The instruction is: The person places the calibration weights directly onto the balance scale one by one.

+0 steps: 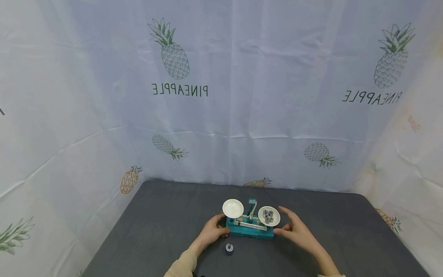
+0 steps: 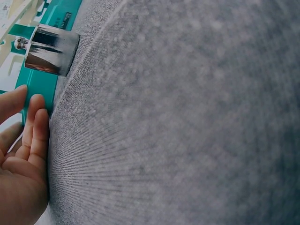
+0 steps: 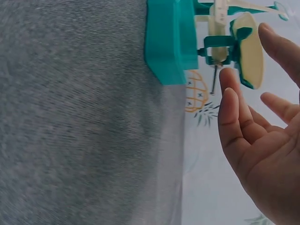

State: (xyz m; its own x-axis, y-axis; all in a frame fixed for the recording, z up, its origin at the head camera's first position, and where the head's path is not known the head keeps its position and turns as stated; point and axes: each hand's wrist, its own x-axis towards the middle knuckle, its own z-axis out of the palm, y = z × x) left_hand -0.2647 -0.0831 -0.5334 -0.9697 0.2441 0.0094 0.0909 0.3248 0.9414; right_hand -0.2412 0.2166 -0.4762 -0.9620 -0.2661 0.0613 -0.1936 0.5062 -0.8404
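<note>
A teal balance scale (image 1: 250, 231) stands on the table with two white pans. Its left pan (image 1: 233, 208) holds nothing; several small metal weights (image 1: 268, 216) sit in the right pan (image 1: 275, 221). My left hand (image 1: 211, 231) is at the left end of the base, its fingertips right at the teal edge in the left wrist view, fingers fairly straight. My right hand (image 1: 297, 232) is spread beside the right end, thumb and fingers apart, holding nothing. In the right wrist view its fingers (image 3: 229, 108) are near the pan and the beam's end.
One larger metal weight (image 1: 229, 249) stands upright on the dark grey table (image 1: 166, 215), in front of the scale near my left hand. A white curtain (image 1: 221, 115) with printed pineapples hangs behind and at both sides of the table.
</note>
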